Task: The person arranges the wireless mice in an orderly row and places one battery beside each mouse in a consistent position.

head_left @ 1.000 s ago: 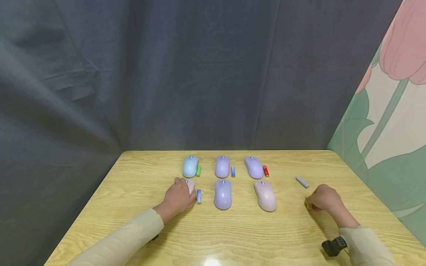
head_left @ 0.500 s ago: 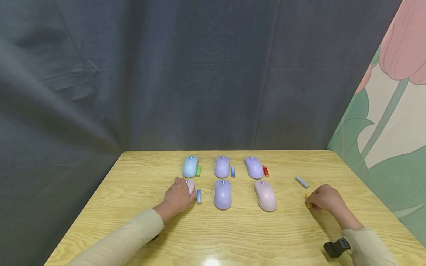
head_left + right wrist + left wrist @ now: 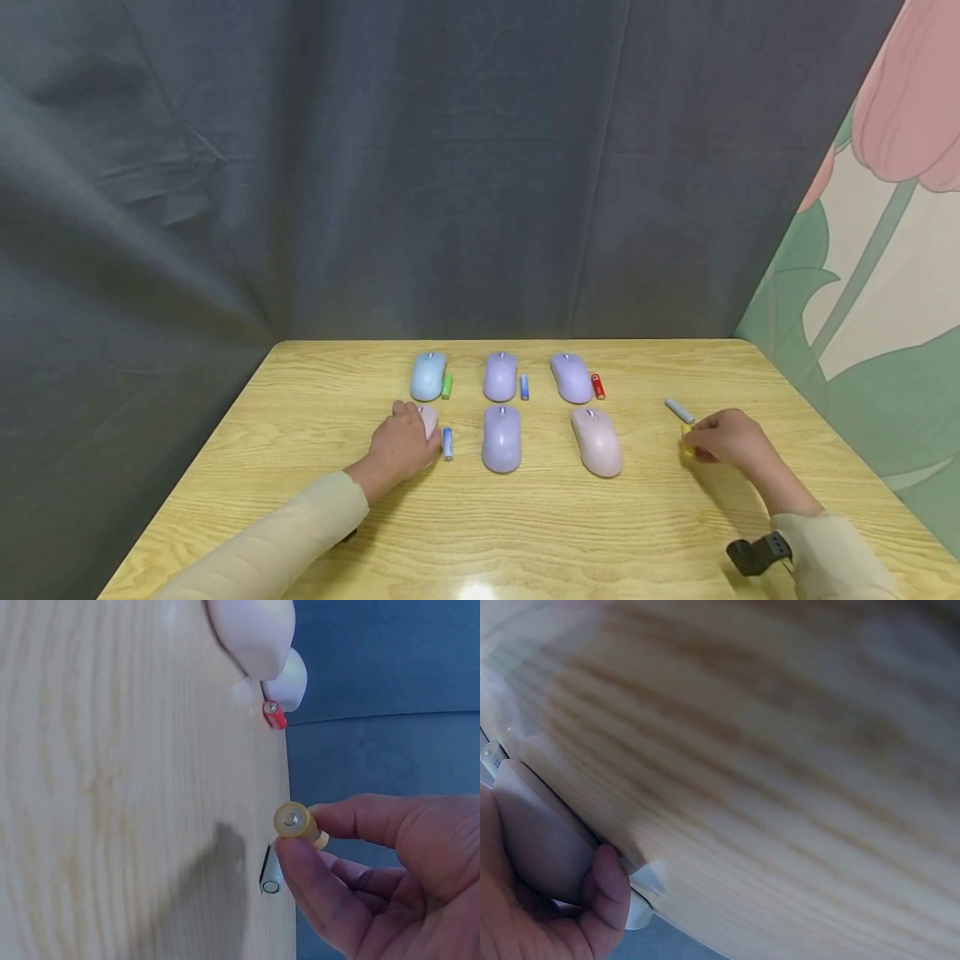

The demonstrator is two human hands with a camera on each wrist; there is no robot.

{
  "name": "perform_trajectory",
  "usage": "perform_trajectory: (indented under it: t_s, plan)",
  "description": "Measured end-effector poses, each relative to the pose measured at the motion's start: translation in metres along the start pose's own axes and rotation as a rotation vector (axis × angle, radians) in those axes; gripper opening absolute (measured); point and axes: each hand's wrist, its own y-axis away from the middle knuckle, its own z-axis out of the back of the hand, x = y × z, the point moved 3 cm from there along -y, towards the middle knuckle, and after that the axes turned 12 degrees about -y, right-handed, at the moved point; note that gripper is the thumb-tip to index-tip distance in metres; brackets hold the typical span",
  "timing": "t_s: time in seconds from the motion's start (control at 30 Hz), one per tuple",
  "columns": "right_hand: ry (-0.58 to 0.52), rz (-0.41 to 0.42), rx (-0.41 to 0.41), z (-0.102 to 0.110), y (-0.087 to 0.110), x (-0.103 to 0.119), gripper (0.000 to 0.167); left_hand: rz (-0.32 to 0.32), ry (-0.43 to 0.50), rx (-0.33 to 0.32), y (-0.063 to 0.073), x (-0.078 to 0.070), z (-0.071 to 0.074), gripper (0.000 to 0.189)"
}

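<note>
My left hand (image 3: 401,440) grips a pale pink computer mouse (image 3: 429,419) at the left of the front row, its fingers over the top and sides. In the left wrist view the rounded back of that mouse (image 3: 544,832) shows between thumb and finger. Just right of it lies a blue battery (image 3: 447,444). On the right side of the table my right hand (image 3: 731,439) pinches a yellow battery (image 3: 296,821) between thumb and fingertips, one end facing the right wrist camera. A grey battery (image 3: 679,410) lies just behind that hand.
Two more mice, one purple (image 3: 502,439) and one pink (image 3: 597,442), complete the front row. Behind stand a light-blue mouse (image 3: 428,377) and two purple ones, with a green battery (image 3: 447,387), a blue one and a red battery (image 3: 597,387) beside them. A dark curtain (image 3: 480,167) hangs behind the table.
My right hand has lifted the yellow battery slightly and shifted it away from me, closer to the grey battery. The left hand stays on the pink mouse.
</note>
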Motion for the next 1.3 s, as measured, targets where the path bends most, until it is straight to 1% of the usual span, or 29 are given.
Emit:
perform_trajectory:
  t_s: [0.17, 0.43, 0.67, 0.9, 1.3]
  plan:
    - [-0.130, -0.019, 0.032, -0.002, -0.003, 0.002, 0.021, 0.010, 0.016, 0.001, 0.001, 0.000, 0.002, 0.050]
    - [-0.251, -0.043, 0.089, -0.010, -0.008, 0.008, 0.026, 0.009, 0.023, 0.000, 0.001, 0.000, 0.002, 0.049]
    - [-0.287, -0.052, 0.116, -0.015, -0.011, 0.017, 0.029, 0.005, 0.026, 0.002, 0.001, 0.001, 0.000, 0.050]
    - [-0.329, -0.048, 0.152, -0.022, -0.013, 0.026, 0.039, -0.010, 0.012, 0.009, 0.000, 0.000, 0.003, 0.051]
    - [-0.362, -0.054, 0.194, -0.037, -0.022, 0.045, 0.038, 0.001, 0.026, 0.014, 0.001, 0.000, 0.005, 0.049]
